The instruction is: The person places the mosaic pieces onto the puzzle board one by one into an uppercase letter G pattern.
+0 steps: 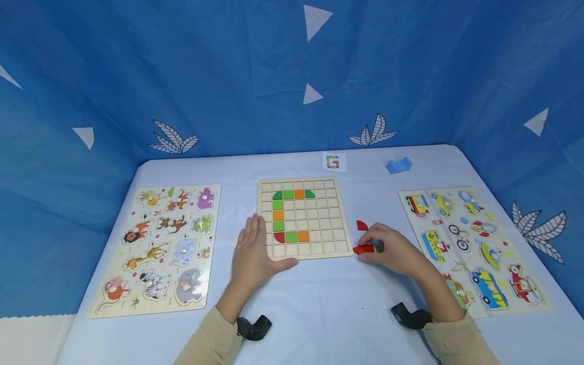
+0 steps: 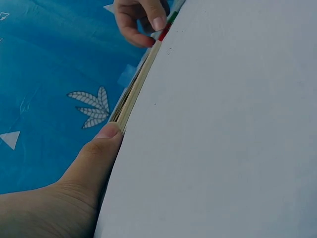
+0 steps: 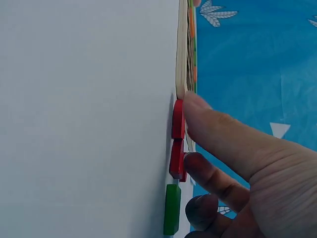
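Observation:
A square wooden grid board (image 1: 326,220) lies mid-table in the head view, with green, orange and red tiles (image 1: 278,215) forming a C-like shape. My left hand (image 1: 252,253) rests along its left side, fingers straight, thumb (image 2: 94,153) against the near edge. At the board's lower right corner, my right hand (image 1: 392,248) reaches over loose pieces, its thumb and fingertips spread. Its thumb touches the top of a red piece (image 3: 178,119); a fingertip is at a second red piece (image 3: 176,158). A green piece (image 3: 172,210) lies beside them. Another red quarter-round piece (image 1: 362,225) sits farther back.
Behind the board lies a small pattern card (image 1: 334,161) showing a G, with a blue block (image 1: 399,165) to its right. An animal puzzle board (image 1: 157,248) lies at left, a vehicle puzzle board (image 1: 470,248) at right, partly under the right forearm. Blue cloth encloses the table.

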`<state>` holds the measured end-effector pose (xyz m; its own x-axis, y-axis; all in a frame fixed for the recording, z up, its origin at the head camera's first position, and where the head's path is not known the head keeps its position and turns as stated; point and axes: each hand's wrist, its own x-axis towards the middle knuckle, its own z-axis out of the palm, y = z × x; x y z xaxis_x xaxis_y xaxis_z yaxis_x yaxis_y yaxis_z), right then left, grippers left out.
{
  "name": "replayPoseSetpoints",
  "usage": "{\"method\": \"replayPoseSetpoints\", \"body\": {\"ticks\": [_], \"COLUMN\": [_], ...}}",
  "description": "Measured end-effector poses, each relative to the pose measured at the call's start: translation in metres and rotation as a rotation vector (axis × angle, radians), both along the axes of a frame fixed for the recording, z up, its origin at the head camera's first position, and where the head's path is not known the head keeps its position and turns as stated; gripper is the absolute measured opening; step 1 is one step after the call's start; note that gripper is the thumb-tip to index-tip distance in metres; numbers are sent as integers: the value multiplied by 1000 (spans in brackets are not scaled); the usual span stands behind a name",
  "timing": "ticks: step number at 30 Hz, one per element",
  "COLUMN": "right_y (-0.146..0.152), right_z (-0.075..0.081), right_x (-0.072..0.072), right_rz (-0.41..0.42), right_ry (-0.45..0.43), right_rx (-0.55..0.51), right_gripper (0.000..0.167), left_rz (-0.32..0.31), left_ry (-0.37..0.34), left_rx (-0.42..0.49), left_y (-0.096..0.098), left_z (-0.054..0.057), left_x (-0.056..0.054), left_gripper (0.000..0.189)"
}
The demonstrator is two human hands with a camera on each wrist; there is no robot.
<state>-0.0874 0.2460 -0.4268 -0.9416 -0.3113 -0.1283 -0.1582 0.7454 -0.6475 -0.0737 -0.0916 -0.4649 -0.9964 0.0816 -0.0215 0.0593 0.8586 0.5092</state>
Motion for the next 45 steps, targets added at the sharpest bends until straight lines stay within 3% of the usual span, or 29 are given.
{"method": "replayPoseSetpoints", "body": {"ticks": [13,20,28,33,45], "right_y": [3,-1,0,-2,3], "right_z": [5,1,3,2,6], "right_x": [-3,-2,-1,0,-4], "right_rz": [76,40,57,24,18], "right_ry": [-2,19,20,16,-77], "right_rx": [40,70,91,120,11], "right_gripper": [28,25,33,26,21], "left_rz": [2,3,3,4,3], "left_ry": [12,17,8,-4,6], "left_rx": [-7,-5,3,5,1], "left_y": [-2,-2,-1,-1,0], "left_z": [0,-1,-1,-1,-2], "left_x": [-1,-2,-1,-1,0], "left_gripper": [139,140,140,140,140]}}
